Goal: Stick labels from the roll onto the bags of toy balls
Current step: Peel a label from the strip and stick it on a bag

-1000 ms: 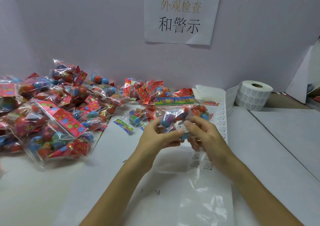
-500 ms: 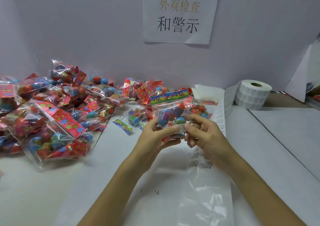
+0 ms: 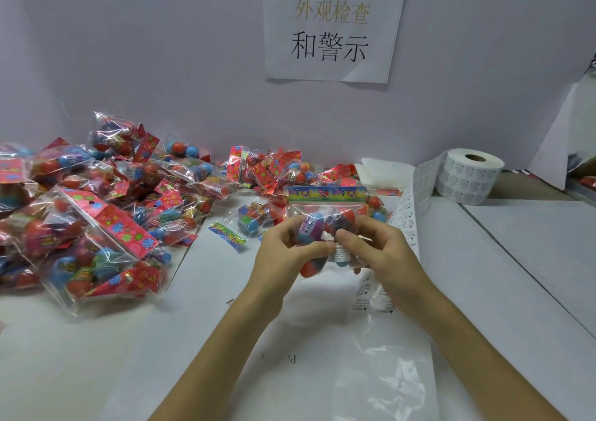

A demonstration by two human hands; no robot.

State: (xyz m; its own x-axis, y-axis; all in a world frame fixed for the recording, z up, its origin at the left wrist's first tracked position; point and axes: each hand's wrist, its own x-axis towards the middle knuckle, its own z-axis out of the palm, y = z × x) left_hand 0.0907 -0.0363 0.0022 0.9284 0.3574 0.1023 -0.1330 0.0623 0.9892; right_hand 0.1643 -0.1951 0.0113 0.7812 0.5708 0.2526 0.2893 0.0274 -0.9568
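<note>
Two grips: my left hand (image 3: 283,259) and right hand (image 3: 382,253) pinch one clear bag (image 3: 322,224) mid-frame; rainbow header (image 3: 326,194) on top, white label (image 3: 341,253) low.

A plain pale lilac wall (image 3: 161,49) rises beyond the right hand (image 3: 383,253), with a white paper sign (image 3: 335,27) bearing Chinese characters fixed high above it. Under the hand spreads a white tabletop (image 3: 80,356); to the hand's right a thin dark seam (image 3: 516,258) crosses that surface at a slant. The light is soft and even.

The wall sign (image 3: 333,27) reads "外观检查" over "和警示".
</note>
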